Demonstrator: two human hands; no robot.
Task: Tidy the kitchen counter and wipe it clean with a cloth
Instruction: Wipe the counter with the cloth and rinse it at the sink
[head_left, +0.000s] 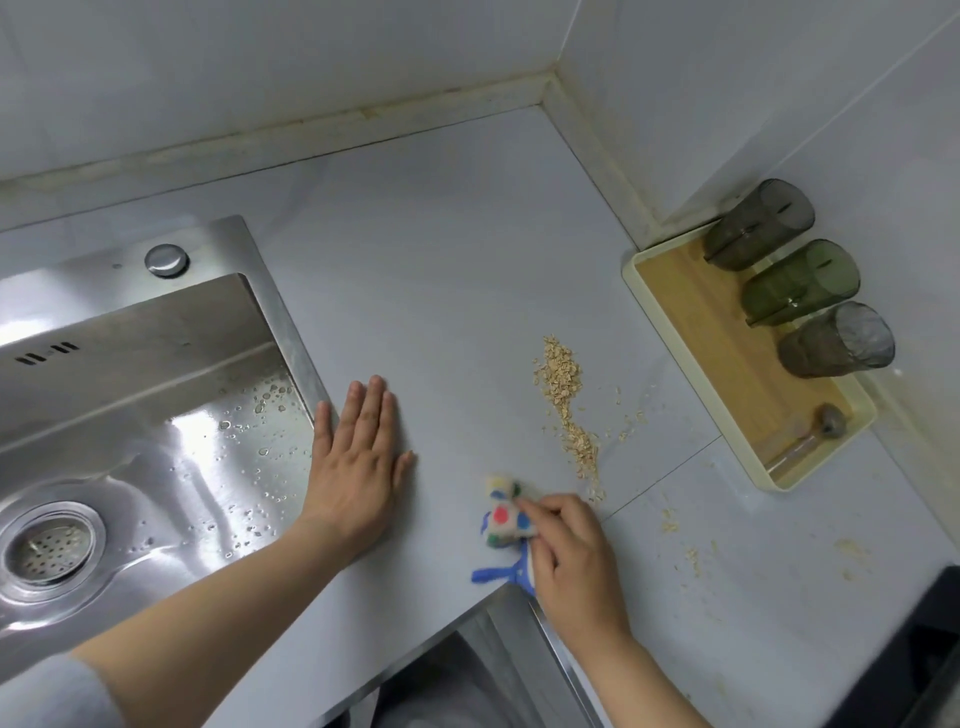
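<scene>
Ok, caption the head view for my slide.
Right hand wipes spilled oats with a cloth; left hand flat on the counter beside the sink.

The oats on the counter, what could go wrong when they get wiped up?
The cloth in the right hand sits close to the counter's front edge, so a sweep toward the person could push the oats onto the floor. Loose flakes already lie scattered to the right and might be missed. A sweep the other way, past the flat left hand, could send oats into the wet sink, where they may stick.
</scene>
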